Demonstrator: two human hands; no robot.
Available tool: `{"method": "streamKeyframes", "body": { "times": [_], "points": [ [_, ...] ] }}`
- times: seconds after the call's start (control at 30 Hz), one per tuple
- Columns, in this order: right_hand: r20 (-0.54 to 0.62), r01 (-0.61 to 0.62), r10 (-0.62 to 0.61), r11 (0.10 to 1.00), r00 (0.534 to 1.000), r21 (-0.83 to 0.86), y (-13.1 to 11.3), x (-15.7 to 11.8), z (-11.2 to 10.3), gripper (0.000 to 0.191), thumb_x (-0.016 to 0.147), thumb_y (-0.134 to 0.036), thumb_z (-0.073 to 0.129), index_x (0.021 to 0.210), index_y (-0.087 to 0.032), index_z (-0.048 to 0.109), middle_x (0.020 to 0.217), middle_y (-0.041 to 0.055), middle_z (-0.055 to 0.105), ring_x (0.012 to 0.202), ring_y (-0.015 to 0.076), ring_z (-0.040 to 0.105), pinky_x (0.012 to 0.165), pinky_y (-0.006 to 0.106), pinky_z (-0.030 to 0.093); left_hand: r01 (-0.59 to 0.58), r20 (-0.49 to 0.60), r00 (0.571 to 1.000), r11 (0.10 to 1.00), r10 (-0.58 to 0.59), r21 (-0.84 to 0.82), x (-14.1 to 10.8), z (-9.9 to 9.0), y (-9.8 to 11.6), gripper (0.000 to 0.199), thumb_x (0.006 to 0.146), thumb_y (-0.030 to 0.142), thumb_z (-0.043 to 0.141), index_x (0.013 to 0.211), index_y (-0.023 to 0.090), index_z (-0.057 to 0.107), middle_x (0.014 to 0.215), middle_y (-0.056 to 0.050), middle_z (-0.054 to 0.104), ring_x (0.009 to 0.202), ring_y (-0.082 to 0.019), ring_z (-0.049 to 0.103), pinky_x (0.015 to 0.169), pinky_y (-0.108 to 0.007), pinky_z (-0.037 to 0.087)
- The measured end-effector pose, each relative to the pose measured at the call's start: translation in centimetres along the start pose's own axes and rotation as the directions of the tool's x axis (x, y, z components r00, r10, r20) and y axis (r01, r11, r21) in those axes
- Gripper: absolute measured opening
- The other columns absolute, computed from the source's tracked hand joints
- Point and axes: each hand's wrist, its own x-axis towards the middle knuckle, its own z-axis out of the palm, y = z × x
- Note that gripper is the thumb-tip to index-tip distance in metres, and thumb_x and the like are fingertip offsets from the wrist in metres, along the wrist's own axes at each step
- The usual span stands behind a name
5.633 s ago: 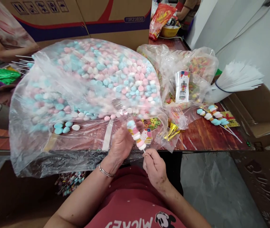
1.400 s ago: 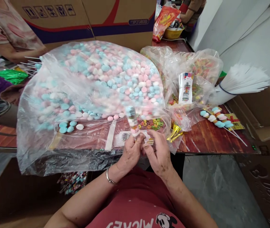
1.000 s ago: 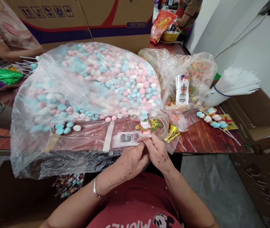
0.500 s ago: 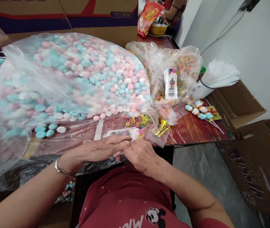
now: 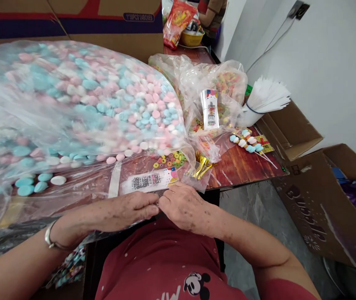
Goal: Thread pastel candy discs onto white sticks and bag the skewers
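At the table's near edge my left hand (image 5: 120,213) reaches in from the left, thumb and fingers closed towards each other at the tips. My right hand (image 5: 190,208) is curled closed, with its knuckles up against those fingertips. Whatever lies between the fingers is hidden. Just beyond the hands lies a stack of printed clear packets (image 5: 148,180). Small ring candies (image 5: 170,159) sit behind it, with gold twist ties (image 5: 202,167) to the right. A few loose blue and white marshmallows (image 5: 42,183) rest left of the hands.
A big clear bag of pastel marshmallows (image 5: 103,100) covers the table's left. Bags of ring candies (image 5: 228,81), more packets (image 5: 209,109), marshmallow skewers (image 5: 246,141) and a cup of white sticks (image 5: 256,114) are at right. Cardboard boxes (image 5: 309,208) stand beside the table. Another person's arm (image 5: 208,17) shows behind.
The view has swung right, so things sit farther left. My hands have drawn apart from overlapping to meeting only at the fingertips, and the packet stack shows more fully.
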Motion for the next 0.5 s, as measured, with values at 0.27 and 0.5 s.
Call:
{"method": "streamKeyframes", "body": {
  "times": [0.27,0.5],
  "points": [
    [-0.158,-0.040,0.018,0.990,0.987,-0.137,0.4,0.1,-1.3,0.029,0.099,-0.015,0.034,0.114,-0.012,0.059,0.103,0.0092,0.066,0.091,0.0215,0.054,0.090,0.043,0.039,0.243,0.255,0.947,0.954,-0.195,-0.174,0.3,0.5,-0.7,0.041,0.087,0.050,0.054,0.060,0.019,0.059,0.058,-0.003,0.057,0.054,-0.015,0.051,0.052,-0.025,0.041],
    [-0.204,0.006,-0.025,0.995,0.979,-0.095,0.8,-0.8,-0.4,0.028,0.093,-0.013,0.044,0.071,-0.016,0.060,0.064,0.0020,0.054,0.068,0.0175,0.045,0.072,0.035,0.036,-0.010,0.222,0.975,0.988,-0.025,0.156,0.2,2.0,-1.3,0.032,0.092,0.038,0.047,0.071,0.018,0.059,0.063,-0.003,0.058,0.056,-0.015,0.052,0.054,-0.026,0.042]
  ]
}}
